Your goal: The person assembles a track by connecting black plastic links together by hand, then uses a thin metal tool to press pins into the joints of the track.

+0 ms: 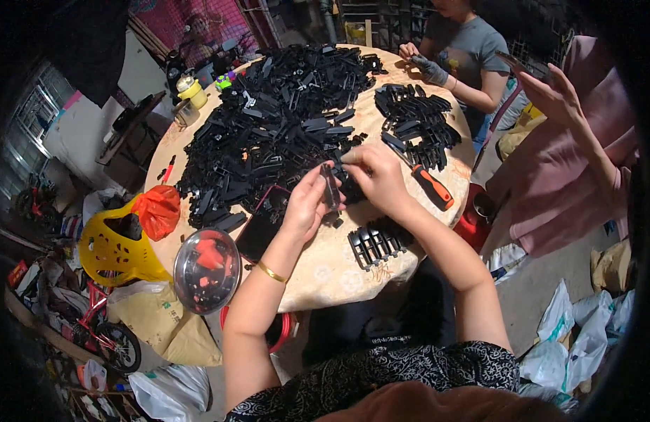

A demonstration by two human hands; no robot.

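My left hand (305, 208) grips a long black plastic part (330, 187) upright above the near half of the round table. Just to its right, my right hand (378, 180) has thumb and fingertips pinched together; whatever lies between them is too small to tell. Behind both hands spreads a big heap of loose black plastic parts (283, 105). A neat row of similar black pieces (376, 243) lies by the table's near edge, under my right forearm. Beyond that forearm rests a screwdriver (432, 187) with an orange and black handle. A dark flat phone-like object (260, 236) lies beside my left wrist.
A clear round container (207, 273) with red pieces sits at the table's left edge, near a red plastic bag (158, 211) and yellow chair (114, 246). Another pile of black parts (418, 126) lies right. A gloved co-worker (466, 56) sits opposite; another person (578, 141) stands at right.
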